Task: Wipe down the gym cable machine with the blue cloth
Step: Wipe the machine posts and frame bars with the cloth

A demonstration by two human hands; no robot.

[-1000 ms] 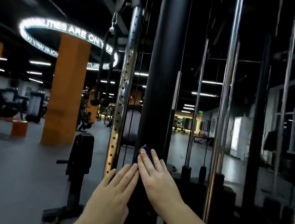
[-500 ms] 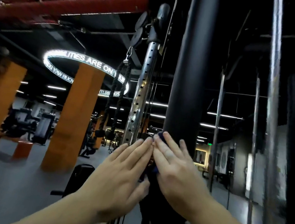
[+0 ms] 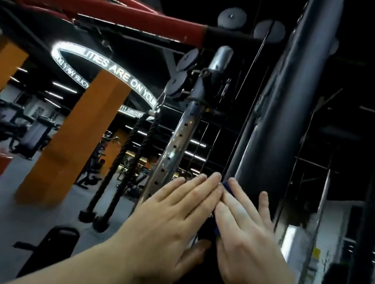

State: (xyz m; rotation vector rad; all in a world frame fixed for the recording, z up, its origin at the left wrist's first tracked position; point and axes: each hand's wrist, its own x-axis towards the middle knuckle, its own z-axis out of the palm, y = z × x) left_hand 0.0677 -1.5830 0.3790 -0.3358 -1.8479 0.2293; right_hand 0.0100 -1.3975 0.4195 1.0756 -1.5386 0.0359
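Cloth [image 3: 225, 185], blue, pressed on the big black pole [image 3: 277, 129] of the cable machine. Mostly hidden under the right hand [image 3: 247, 239], only small blue bits peeking out between the two hands. Right hand flat, fingers straight and a little spread. Left hand [image 3: 171, 229] flat too, fingers straight and close together, fingertips touching the right hand's. Hard to tell if touching the cloth. Just left of the pole, a shiny rail [image 3: 176, 145] with a row of holes. Two dark ropes [image 3: 127, 158] hanging beside it. Up top, a red bar [image 3: 103, 11] and round black wheels [image 3: 232, 18]. Far back, an orange pillar [image 3: 75, 140] and a glowing ring sign [image 3: 110, 66].
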